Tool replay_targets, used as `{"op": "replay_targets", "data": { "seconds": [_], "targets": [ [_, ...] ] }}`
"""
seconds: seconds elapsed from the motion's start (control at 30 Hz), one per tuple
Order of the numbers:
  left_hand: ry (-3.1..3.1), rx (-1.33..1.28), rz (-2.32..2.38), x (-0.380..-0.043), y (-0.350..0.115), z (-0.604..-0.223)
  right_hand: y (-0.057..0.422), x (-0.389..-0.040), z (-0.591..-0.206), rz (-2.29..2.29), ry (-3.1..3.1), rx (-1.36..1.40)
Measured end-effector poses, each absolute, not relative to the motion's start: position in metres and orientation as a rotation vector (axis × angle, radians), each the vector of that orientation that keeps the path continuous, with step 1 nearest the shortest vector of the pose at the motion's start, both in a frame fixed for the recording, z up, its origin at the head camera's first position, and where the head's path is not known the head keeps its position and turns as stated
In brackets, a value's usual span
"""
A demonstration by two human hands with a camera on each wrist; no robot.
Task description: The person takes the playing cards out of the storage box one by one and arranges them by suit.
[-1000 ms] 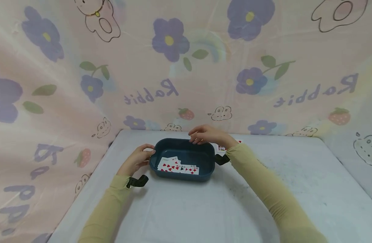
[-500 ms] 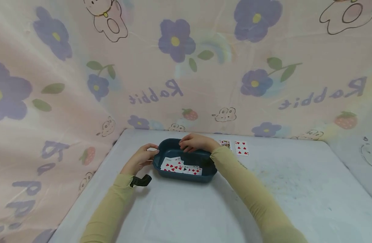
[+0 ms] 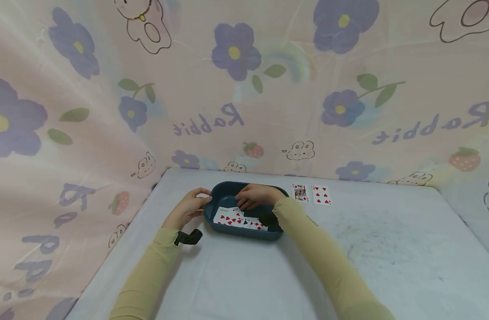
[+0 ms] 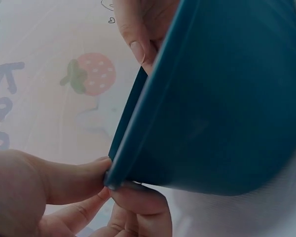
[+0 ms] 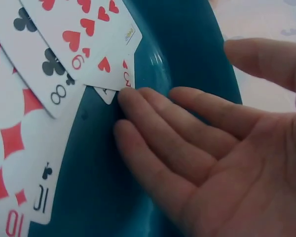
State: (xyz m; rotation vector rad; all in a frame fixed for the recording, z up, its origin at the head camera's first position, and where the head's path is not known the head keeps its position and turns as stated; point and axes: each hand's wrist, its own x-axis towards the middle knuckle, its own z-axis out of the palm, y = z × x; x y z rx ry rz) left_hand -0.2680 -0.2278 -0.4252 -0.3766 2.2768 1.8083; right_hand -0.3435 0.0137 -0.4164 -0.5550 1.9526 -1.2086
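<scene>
A dark blue-green plastic basin [image 3: 244, 234] stands on the table, several playing cards [image 3: 227, 216] lying face up along its near left part. My left hand [image 3: 188, 207] pinches the rim at the left end, thumb on one side and fingers on the other, as the left wrist view shows of the basin [image 4: 222, 113]. My right hand [image 3: 258, 195] reaches inside over the far wall. In the right wrist view the fingers of the right hand [image 5: 207, 143] are extended, fingertips right at the edge of a three of hearts [image 5: 126, 74]. An eight of clubs [image 5: 39, 64] and two tens lie nearby.
Right of the basin, a face card [image 3: 300, 193] and a six of hearts [image 3: 322, 195] lie face up on the white-covered table [image 3: 236, 280]. A patterned cloth [image 3: 268, 111] rises behind the table and at both sides.
My right hand has come from above the far rim down into the basin, toward the cards. The two cards on the table have come into full sight. My left hand keeps its hold.
</scene>
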Motion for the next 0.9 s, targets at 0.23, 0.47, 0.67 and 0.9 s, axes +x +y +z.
{"op": "replay_targets", "data": {
  "seconds": [0.23,0.47,0.67,0.9],
  "targets": [
    [2.281,-0.388,1.801,-0.2696,-0.2253,-0.4266,0.0123,-0.3436,-0.4205,-1.189,1.985,-0.539],
    [2.29,-0.381,1.792,-0.2688,-0.223,-0.4261,0.0147,-0.3452,-0.4227,-1.186,2.004,-0.518],
    [2.283,-0.405,1.787,-0.2686,-0.2238,-0.426,0.0148,-0.3433,-0.4233,-1.258,2.003,-0.495],
    [2.286,-0.398,1.79,-0.2676,-0.2273,-0.4256,0.0137,-0.3445,-0.4209,-1.215,1.988,-0.634]
  ]
}}
